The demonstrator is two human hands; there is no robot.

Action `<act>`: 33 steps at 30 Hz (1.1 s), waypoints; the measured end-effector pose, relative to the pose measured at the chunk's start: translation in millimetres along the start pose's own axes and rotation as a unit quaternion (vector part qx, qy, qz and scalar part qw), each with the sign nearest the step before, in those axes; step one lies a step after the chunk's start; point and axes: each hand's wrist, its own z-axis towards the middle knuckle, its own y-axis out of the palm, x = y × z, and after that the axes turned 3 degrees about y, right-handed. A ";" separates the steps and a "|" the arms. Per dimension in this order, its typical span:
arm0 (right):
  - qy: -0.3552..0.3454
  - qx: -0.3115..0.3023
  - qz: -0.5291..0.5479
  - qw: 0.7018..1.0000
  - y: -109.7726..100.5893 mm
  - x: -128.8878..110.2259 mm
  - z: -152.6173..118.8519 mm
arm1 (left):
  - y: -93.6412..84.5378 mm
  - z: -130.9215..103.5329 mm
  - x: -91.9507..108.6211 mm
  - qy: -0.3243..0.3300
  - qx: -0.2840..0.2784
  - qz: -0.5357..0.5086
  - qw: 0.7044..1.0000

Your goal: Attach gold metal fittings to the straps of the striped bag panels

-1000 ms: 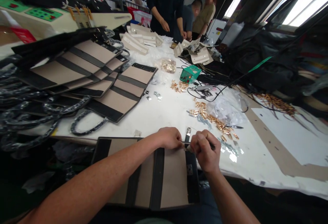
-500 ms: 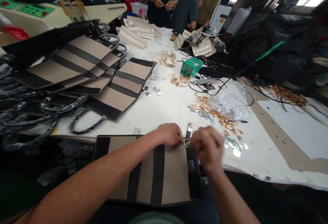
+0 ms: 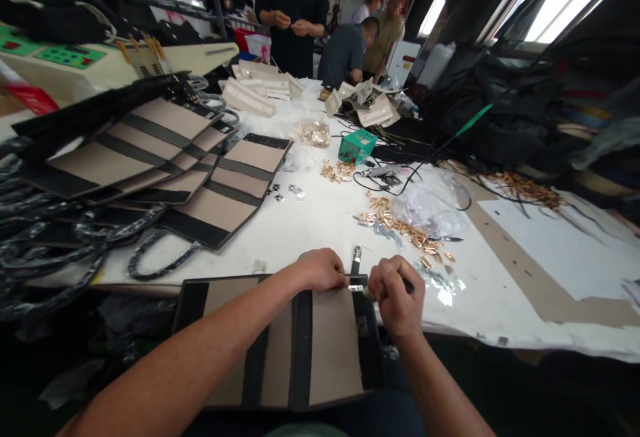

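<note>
A beige panel with black bands (image 3: 334, 350) lies across my lap against the table edge. My left hand (image 3: 323, 269) is closed at its upper edge, fingertips beside a small shiny metal plate (image 3: 355, 287). My right hand (image 3: 399, 295) is wrapped around a hand tool with a dark handle (image 3: 409, 285); its front end is near the plate, and the exact kind is hidden by the fingers. Just beyond the panel, a black strap end with a metal fitting (image 3: 357, 255) rests on the table. Another small metal plate (image 3: 361, 325) sits on the black side band.
Similar panels (image 3: 235, 183) with wrapped handles are stacked left. Gold-coloured metal parts (image 3: 415, 233), a plastic bag (image 3: 435, 207), a green box (image 3: 357, 147) and a corded tool (image 3: 385, 173) lie on the white table (image 3: 310, 230). Several people stand or bend at the far end.
The view has tilted up slightly and turned right. My right hand has turned, so the tool's dark handle shows, and the metal plate between my hands is now clearer.
</note>
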 end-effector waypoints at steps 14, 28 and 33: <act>0.157 0.086 -0.315 0.932 -56.1 17.7 -138.0 | 10.3 -7.9 -0.4 0.050 0.052 0.035 0.997; 0.360 0.047 0.028 0.931 -43.9 65.9 -145.2 | -7.0 -15.4 -12.3 0.103 0.007 -0.061 0.993; 0.378 0.036 0.143 0.914 -22.4 66.2 -136.1 | -19.2 -23.8 -25.3 0.101 0.010 -0.067 0.993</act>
